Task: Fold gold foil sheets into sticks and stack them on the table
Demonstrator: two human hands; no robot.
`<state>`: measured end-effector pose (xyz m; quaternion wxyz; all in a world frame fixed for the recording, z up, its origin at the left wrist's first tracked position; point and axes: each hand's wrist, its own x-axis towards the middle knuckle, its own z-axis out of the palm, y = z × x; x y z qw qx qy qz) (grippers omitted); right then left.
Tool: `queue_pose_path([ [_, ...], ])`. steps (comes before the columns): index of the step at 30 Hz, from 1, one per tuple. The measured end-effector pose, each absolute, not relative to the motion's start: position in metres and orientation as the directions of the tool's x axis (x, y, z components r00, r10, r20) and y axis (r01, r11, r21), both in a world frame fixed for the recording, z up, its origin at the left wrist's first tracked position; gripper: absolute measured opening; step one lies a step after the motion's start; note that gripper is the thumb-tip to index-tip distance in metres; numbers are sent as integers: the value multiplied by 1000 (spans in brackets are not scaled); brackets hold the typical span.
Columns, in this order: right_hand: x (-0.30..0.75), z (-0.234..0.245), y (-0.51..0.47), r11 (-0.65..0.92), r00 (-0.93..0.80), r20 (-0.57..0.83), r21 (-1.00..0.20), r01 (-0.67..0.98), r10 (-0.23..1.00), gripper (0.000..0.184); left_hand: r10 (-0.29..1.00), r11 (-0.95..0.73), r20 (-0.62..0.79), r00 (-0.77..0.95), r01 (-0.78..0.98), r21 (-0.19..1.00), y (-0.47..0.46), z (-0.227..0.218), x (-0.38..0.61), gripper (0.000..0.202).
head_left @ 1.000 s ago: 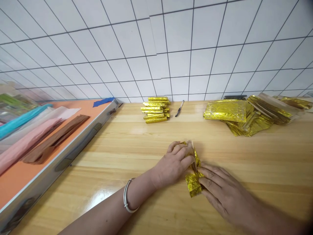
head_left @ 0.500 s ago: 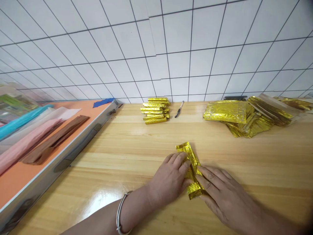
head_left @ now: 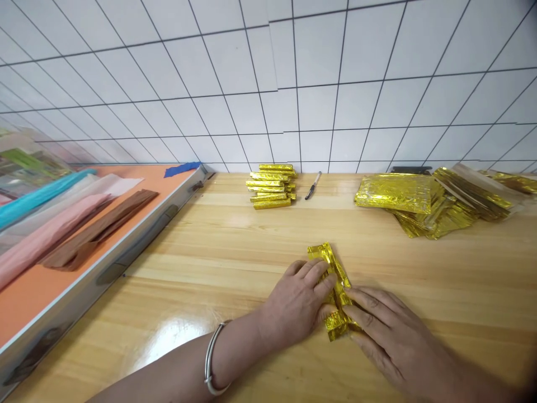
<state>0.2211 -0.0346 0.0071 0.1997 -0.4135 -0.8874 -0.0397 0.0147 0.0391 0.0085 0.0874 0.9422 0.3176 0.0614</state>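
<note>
A strip of shiny gold foil [head_left: 339,287], partly folded lengthwise, lies slantwise on the wooden table between my two hands. My left hand [head_left: 297,296] presses on its left side with bent fingers, and the thumb rests near its lower end. Along the right edge, the fingertips of my right hand [head_left: 390,330] grip the folded foil, the thumb lower down by the near end. Both hands cover parts of the strip. Farther back is a small stack of narrow folded gold foil strips [head_left: 272,187].
A black-tipped pen [head_left: 313,186] lies right of the stack. A pile of gold foil packets [head_left: 392,193] is at the back right by the tiled wall [head_left: 319,101]. At left, a raised orange-topped surface [head_left: 138,224] carries pink, brown [head_left: 100,229], white and blue folded sheets.
The whole view has shifted slightly, so things appear a little farther right. Both hands stay on the gold foil strip, with only slight finger movement.
</note>
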Motion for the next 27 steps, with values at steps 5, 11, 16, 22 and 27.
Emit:
queue_pose_path([
  [5,225,5,-32,639,-541,378,-211,740,751,27,605,-788,48,795,588,183,40,9,13,50],
  [11,233,-3,-26,557,-461,314,-429,711,830,19,589,-800,43,807,575,170,40,10,12,50],
  [16,231,4,-26,583,-536,230,-355,731,812,29,595,-792,62,802,571,216,35,9,10,63],
  [22,228,10,-30,646,-617,201,-151,748,761,28,596,-785,72,799,563,258,30,9,9,73],
  [27,234,6,-44,758,-760,133,79,648,636,32,579,-792,57,813,544,276,32,9,5,74],
])
